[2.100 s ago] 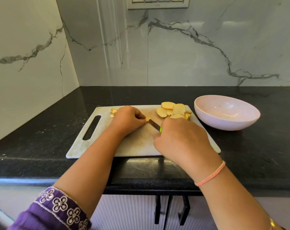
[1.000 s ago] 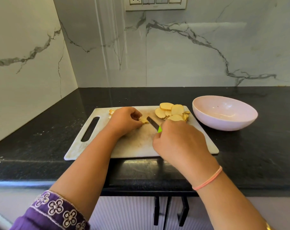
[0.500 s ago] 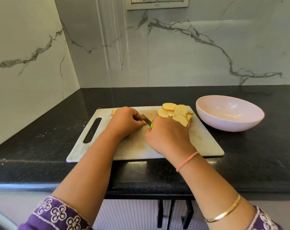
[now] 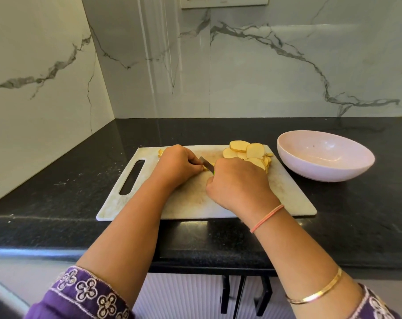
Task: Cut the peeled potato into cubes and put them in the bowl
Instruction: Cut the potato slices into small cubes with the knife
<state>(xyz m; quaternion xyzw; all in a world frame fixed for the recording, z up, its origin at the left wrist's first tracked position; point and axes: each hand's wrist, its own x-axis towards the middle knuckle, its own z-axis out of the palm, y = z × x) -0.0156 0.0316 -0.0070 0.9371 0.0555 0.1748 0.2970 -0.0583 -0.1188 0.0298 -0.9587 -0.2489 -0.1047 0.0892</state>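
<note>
Two hands work close together on the cutting board (image 4: pixel 287 192): the left hand (image 4: pixel 176 165) curls over a small potato piece (image 4: pixel 205 168), mostly hidden, and the right hand (image 4: pixel 238 183) grips a green-handled knife (image 4: pixel 206 164) whose blade lies right against the left fingertips, so a slip on the shrinking piece could nick them. Pale yellow potato slices (image 4: pixel 247 153) lie heaped at the board's far right, still rounds rather than cubes, a few scraps (image 4: pixel 160 153) at the far left, and the pink bowl (image 4: pixel 325 156) on the bench (image 4: pixel 356 215) to the right holds none.
</note>
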